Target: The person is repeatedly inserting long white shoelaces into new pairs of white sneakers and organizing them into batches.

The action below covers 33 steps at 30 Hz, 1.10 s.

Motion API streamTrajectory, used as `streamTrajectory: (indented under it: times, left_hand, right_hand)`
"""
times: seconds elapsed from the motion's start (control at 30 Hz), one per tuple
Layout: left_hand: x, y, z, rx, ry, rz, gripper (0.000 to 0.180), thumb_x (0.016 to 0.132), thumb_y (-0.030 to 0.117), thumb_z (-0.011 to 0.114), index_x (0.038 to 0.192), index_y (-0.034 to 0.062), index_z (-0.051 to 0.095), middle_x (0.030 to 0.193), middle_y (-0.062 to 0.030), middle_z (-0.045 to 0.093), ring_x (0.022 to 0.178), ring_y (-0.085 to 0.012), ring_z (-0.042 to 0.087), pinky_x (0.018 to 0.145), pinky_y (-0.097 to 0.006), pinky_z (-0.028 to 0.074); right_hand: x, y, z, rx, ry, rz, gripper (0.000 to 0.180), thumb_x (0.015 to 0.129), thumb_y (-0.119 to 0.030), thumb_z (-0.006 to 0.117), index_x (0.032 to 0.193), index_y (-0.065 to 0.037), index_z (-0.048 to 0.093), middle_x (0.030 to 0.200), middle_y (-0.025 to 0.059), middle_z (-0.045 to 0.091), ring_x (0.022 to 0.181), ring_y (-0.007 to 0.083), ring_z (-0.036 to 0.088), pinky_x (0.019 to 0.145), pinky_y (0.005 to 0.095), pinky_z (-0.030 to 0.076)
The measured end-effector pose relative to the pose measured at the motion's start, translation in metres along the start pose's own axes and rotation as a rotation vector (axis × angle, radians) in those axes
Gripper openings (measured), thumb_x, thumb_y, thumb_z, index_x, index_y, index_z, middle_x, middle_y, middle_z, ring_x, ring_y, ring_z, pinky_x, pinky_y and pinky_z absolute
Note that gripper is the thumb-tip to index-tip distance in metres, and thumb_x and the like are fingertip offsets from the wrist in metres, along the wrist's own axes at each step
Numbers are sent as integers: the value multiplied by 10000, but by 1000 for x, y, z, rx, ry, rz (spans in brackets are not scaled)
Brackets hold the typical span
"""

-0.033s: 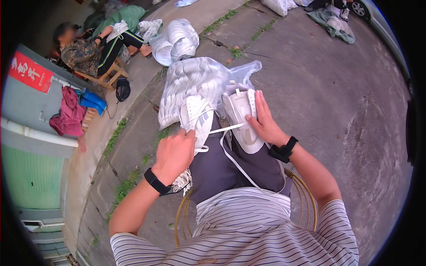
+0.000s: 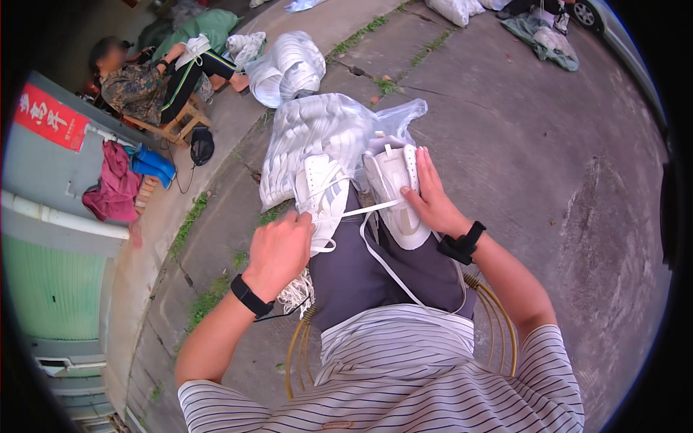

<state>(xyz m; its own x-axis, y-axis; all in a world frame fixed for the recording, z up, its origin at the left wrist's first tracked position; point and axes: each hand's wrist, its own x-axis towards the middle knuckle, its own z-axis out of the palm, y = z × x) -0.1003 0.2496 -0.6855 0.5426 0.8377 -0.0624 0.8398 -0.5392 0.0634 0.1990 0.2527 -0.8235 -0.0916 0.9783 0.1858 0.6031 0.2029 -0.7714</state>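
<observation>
I sit with two white shoe uppers on my lap. My left hand (image 2: 278,249), with a black band on its wrist, grips the left white shoe upper (image 2: 321,191). My right hand (image 2: 432,196), wearing a black watch, lies with fingers on the right white shoe upper (image 2: 393,195) and pinches a white lace (image 2: 375,209). The lace runs between the two uppers and trails down over my grey trousers. A bundle of white laces (image 2: 296,292) hangs below my left wrist. Just beyond my knees stands a clear plastic bag of white shoe parts (image 2: 325,126).
A second heap of white parts (image 2: 285,68) lies farther off on the concrete. Another person (image 2: 144,79) sits on a wooden stool at the upper left, near a black bag (image 2: 202,144) and pink cloth (image 2: 112,187). A car (image 2: 613,22) and sacks are at the top right.
</observation>
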Motion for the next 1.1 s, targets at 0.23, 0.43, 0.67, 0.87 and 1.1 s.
streamTrajectory:
  times: [0.23,0.43,0.67,0.87,1.1]
  left_hand:
    - [-72,-53,-22,168,-17,-163,101,904,109,544,879,11,552,845,-200,641,725,-417,648,631,-507,516]
    - [-147,-137,-22,257,29,-318,106,898,120,546,865,23,573,880,-180,657,797,-414,645,676,-521,500]
    - [-228,-217,-19,479,67,-488,182,896,183,555,832,33,636,834,-154,681,830,-344,669,725,-469,524]
    - [-296,-286,-34,518,90,-648,229,907,233,542,813,48,638,730,-158,689,703,-354,686,639,-461,549]
    - [-361,-337,-56,605,14,-776,225,917,259,529,880,64,636,731,-154,698,702,-343,699,635,-465,550]
  right_hand:
    - [-13,-9,-2,25,-21,-16,802,965,-266,526,1526,56,51,1564,332,75,1483,436,67,1198,465,115]
    - [-23,-16,10,34,-41,-6,800,975,-281,510,1534,33,31,1578,315,51,1487,426,62,1197,463,114]
    - [-28,-46,30,29,-53,-41,775,987,-266,490,1538,27,33,1595,277,53,1499,380,54,1206,420,103]
    - [-42,-95,45,28,-63,-12,725,1000,-202,464,1542,21,38,1617,208,58,1509,324,33,1212,390,75]
    - [-53,-110,66,57,-55,-54,692,1007,-158,449,1549,2,50,1623,185,67,1510,297,47,1210,383,73]
